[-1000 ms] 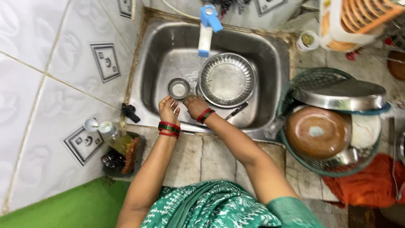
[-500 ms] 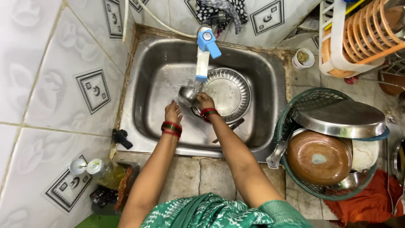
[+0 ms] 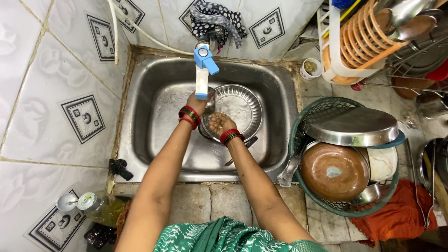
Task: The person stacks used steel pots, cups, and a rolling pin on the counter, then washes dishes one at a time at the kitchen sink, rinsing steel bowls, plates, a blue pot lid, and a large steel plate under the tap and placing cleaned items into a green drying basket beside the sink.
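Note:
My left hand [image 3: 196, 102] is raised under the blue and white tap [image 3: 202, 79] and grips a small steel bowl [image 3: 209, 99], partly hidden behind the spout. Just below it my right hand [image 3: 219, 122] is palm up with fingers apart, holding nothing, over the near rim of a round steel plate [image 3: 242, 105]. The plate lies in the wet steel sink [image 3: 154, 107]. Both wrists wear red and green bangles.
A dark-handled utensil [image 3: 242, 147] lies in the sink near my right forearm. Right of the sink, a green basket [image 3: 298, 122] holds a steel lid [image 3: 357, 126] and a brown pan [image 3: 333, 172]. An orange rack [image 3: 364, 37] stands behind it. A bottle [image 3: 98, 205] sits at the counter's left.
My left hand rose from the sink floor to the tap and now has the small bowl. My right hand let go of the bowl and turned palm up. The view shifted.

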